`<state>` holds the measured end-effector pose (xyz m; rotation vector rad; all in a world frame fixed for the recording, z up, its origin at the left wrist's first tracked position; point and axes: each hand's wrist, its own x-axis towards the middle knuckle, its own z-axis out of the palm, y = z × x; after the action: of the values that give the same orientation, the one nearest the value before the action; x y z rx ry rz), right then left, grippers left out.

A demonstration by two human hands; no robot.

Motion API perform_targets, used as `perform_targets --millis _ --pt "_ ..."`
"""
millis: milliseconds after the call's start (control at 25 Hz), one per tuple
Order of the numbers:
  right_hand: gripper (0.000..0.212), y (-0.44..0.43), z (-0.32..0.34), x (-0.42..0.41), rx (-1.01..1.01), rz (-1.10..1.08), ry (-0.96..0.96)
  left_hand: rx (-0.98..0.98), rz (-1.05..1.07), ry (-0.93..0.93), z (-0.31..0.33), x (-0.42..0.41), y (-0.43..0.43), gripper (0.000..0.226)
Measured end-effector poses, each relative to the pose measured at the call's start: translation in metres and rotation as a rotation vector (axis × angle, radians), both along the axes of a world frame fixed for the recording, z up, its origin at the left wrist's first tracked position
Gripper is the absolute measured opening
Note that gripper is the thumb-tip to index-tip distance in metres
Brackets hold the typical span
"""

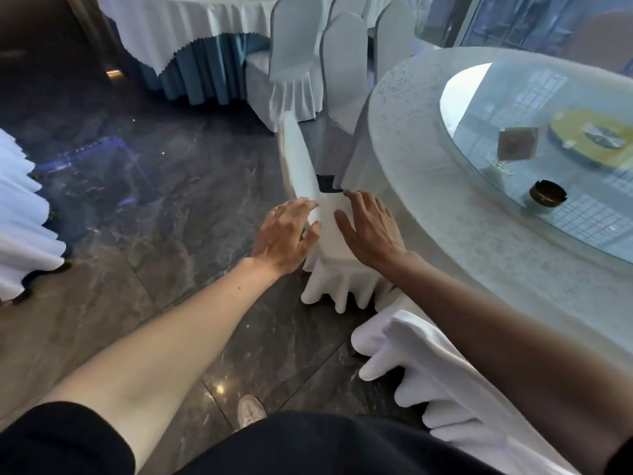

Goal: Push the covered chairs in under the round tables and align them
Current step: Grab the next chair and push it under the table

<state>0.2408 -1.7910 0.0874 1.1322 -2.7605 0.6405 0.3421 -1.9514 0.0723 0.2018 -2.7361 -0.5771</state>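
A chair in a white cover (334,262) stands at the near edge of the round table (418,173), its backrest to the left and its seat partly under the tablecloth. My left hand (284,234) rests on the chair's left side where backrest meets seat, fingers curled on the cloth. My right hand (370,228) lies flat with spread fingers on the covered seat. A second white-covered chair (428,368) sits closer to me at the lower right, partly hidden by my right forearm.
More covered chairs (342,73) stand beyond along the table's far rim. Another round table with white and blue cloths (191,39) is at the back. A glass turntable (555,132) carries an ashtray (547,196). Dark marble floor lies open to the left.
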Motion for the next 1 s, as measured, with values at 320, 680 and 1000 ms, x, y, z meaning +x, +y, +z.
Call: perform_targets --millis 320,680,1000 --pt "0.049 -0.124 -0.004 0.027 0.040 -0.037 -0.057 0.005 -0.010 -0.005 -0.015 0.024 -0.129 0.054" --pt "0.045 -0.196 -0.032 -0.016 0.017 -0.125 -0.112 -0.012 -0.060 -0.033 -0.027 -0.030 -0.209 0.054" --pt "0.051 -0.266 -0.071 -0.128 -0.014 -0.235 -0.222 -0.122 -0.170 -0.134 -0.044 -0.157 -0.286 0.053"
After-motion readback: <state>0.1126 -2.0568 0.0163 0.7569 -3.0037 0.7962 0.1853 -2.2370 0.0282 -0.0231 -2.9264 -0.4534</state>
